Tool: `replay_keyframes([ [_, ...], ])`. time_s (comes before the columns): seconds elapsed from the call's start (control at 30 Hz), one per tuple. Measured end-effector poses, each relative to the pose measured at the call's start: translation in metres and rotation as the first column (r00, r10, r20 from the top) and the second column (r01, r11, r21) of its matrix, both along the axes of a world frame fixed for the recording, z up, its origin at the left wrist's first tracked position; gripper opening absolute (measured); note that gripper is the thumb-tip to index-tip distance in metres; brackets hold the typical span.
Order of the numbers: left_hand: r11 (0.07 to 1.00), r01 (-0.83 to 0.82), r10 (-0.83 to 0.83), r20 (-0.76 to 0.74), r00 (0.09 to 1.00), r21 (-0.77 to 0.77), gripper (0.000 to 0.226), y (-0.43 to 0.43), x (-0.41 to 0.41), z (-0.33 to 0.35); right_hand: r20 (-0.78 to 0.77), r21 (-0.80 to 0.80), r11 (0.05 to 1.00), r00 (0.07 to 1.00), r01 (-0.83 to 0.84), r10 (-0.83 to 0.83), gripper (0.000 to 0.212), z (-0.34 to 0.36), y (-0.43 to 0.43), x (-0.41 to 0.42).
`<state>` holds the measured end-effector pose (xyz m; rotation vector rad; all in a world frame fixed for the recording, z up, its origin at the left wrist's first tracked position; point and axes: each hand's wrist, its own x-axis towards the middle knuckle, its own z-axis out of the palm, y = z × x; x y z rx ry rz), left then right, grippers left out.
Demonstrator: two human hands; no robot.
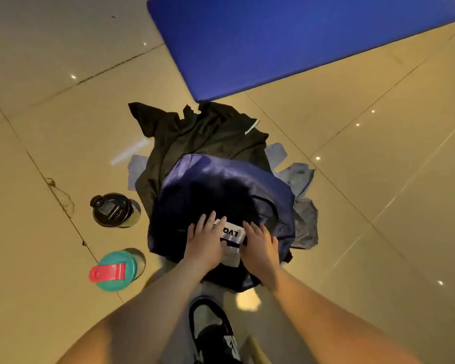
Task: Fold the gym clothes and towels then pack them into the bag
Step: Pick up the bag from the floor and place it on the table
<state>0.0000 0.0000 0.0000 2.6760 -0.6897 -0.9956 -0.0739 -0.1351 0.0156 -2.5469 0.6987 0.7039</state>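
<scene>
Well, nearest to me, at the bottom centre of the frame, a black-and-white sneaker (213, 333) pokes out, its heel cut off by the lower edge. Two bare forearms reach up from there. The left hand (204, 240) and right hand (259, 245) lie flat, side by side, fingers straight and spread, gripping nothing. They press down on a dark folded garment (222, 275). Between them shows a white label (231, 233); its black lettering is half covered by the fingers and I can't read it whole. The garment sits at the mouth of what looks like a navy bag (221, 169) in the middle of the frame. The bag's inside is too dark to make out.

At lower left a teal-lidded bottle (114, 270) with a red flip cap stands on the tiled floor (63, 127). A black-lidded bottle (112, 210) stands just above it.

Behind the bag a black top (195, 137) lies crumpled, partly hidden by it. A grey cloth (304, 222) peeks out from under the pile, mostly on the right. Across the upper right lies a blue mat (286, 40), cut off by the frame.
</scene>
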Motion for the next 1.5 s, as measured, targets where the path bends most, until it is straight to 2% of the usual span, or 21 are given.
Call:
replay_keyframes([
  [0.1,0.989,0.127,-0.127,-0.002,0.992,0.074,0.066,-0.013,0.009,-0.031,-0.032,-0.029,0.999,0.999,-0.044,0.043,0.062,-0.028,-0.009,0.002],
  [0.23,0.962,0.221,-0.217,-0.044,0.975,0.159,0.07,-0.017,0.017,-0.059,-0.149,0.03,0.998,0.987,-0.059,0.063,0.063,-0.055,-0.012,0.001],
  [0.33,0.939,0.273,-0.264,-0.072,0.962,0.207,0.079,-0.009,0.014,-0.07,-0.22,0.016,0.994,0.97,-0.104,0.105,0.071,-0.062,-0.005,0.001],
  [0.43,0.95,0.247,-0.24,-0.058,0.969,0.191,0.083,-0.003,0.008,-0.078,-0.216,-0.061,0.99,0.97,-0.126,0.11,0.081,-0.071,0.002,-0.003],
  [0.53,0.974,0.185,-0.188,0.013,0.982,0.135,0.078,0.002,0.001,-0.087,-0.184,-0.129,0.98,0.975,-0.151,0.126,0.083,-0.081,0.006,-0.008],
  [0.73,0.99,0.117,-0.126,0.138,0.982,0.073,0.055,0.009,-0.005,-0.108,-0.154,-0.11,0.989,0.985,-0.095,0.077,0.104,-0.104,0.008,-0.02],
  [0.8,0.993,0.103,-0.111,0.151,0.982,0.062,0.057,0.009,-0.005,-0.114,-0.137,-0.086,0.994,0.989,-0.064,0.052,0.098,-0.111,0.014,-0.023],
  [0.97,0.998,0.056,-0.059,0.203,0.977,0.024,0.084,0.007,-0.003,-0.128,-0.062,-0.134,0.991,0.998,-0.02,0.011,0.086,-0.126,0.027,-0.017],
  [1.17,0.996,0.068,-0.076,0.171,0.982,0.056,0.076,0.012,-0.004,-0.138,-0.034,-0.184,0.983,0.999,0.001,-0.007,0.064,-0.132,0.027,0.0],
  [1.3,0.999,0.012,-0.014,0.06,0.998,0.043,0.073,0.013,-0.006,-0.127,-0.001,-0.208,0.977,0.999,-0.048,0.049,0.064,-0.122,0.027,0.001],
  [1.43,1.0,0.005,-0.006,0.064,0.998,0.012,0.077,0.024,-0.015,-0.105,-0.006,-0.178,0.982,0.998,-0.059,0.058,0.063,-0.097,0.028,-0.004],
  [1.5,1.0,0.006,-0.006,0.098,0.995,-0.001,0.085,0.028,-0.015,-0.086,0.057,-0.202,0.979,0.998,-0.026,0.038,0.057,-0.079,0.028,-0.009],
])
